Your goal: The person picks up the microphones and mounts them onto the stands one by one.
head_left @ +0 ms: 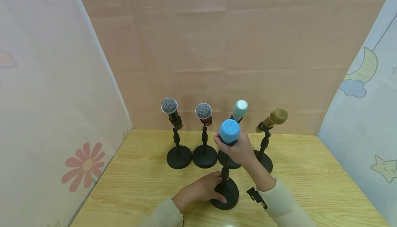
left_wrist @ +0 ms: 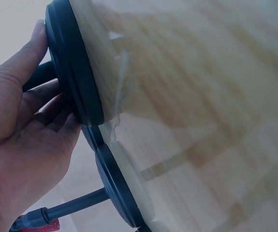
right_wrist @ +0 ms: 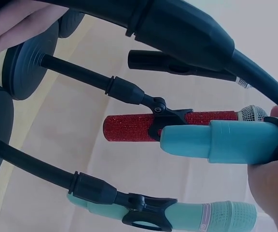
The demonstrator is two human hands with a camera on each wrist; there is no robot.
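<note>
A blue microphone point(head_left: 229, 131) sits in the clip of the nearest black stand, its head up toward the camera. Around that microphone, at the clip, curls my right hand point(head_left: 242, 150); the right wrist view shows its blue handle point(right_wrist: 245, 141) and part of the hand point(right_wrist: 269, 191). My left hand point(head_left: 207, 186) grips the same stand's round base point(head_left: 228, 195), its thumb on the rim. In the left wrist view, the fingers of this hand point(left_wrist: 25, 125) reach past the pole to the far side of the base point(left_wrist: 71, 63).
Behind stand a black microphone point(head_left: 169, 106), a red one point(head_left: 203, 111), a mint one point(head_left: 240, 108) and a gold one point(head_left: 277, 116), each in a black stand. They line the wooden table's point(head_left: 139, 172) back, before a brown paper backdrop point(head_left: 186, 41).
</note>
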